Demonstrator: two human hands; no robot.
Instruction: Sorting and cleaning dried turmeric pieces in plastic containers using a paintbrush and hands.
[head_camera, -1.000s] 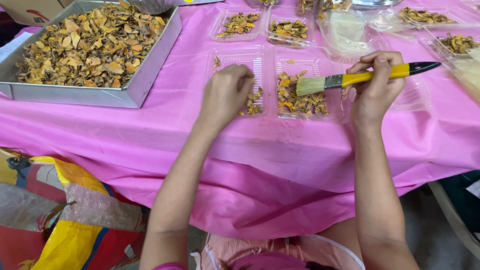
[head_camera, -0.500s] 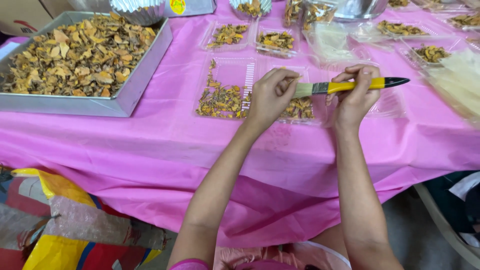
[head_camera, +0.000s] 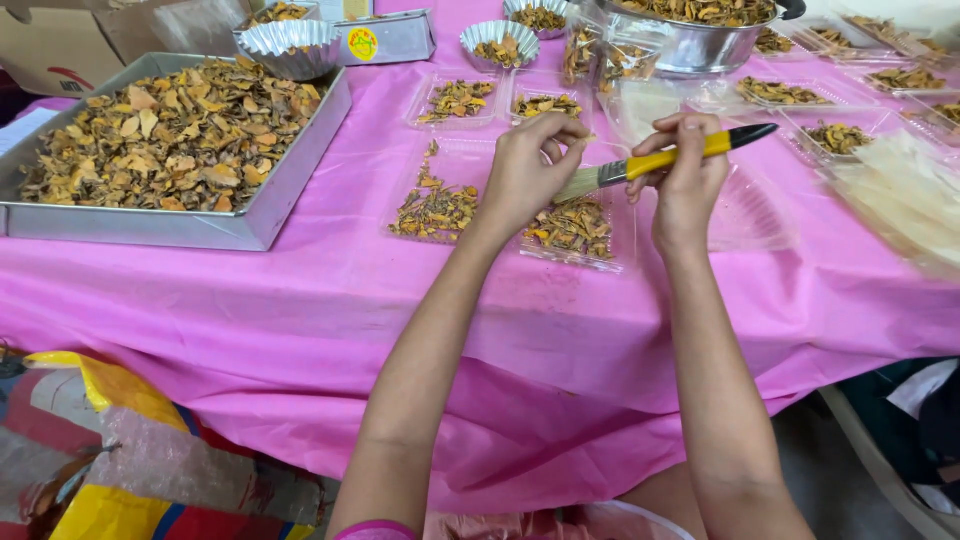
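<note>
bright, even daylight fills the scene, with only soft shadows under the hands on the pink tablecloth (head_camera: 300, 300). glare glints off the steel bowl (head_camera: 690, 45) and the clear plastic trays (head_camera: 740, 215). the right edge is smeared with blur.

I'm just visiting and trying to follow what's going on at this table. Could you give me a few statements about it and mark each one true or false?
1. The right hand holds a paintbrush with a yellow handle. True.
2. The tablecloth is green. False: it is pink.
3. The large metal tray on the left is full of dried yellow-brown pieces. True.
4. The left hand grips a spoon. False: its fingers are at the brush's bristles.
5. Clear plastic trays with dried pieces lie under the hands. True.
</note>
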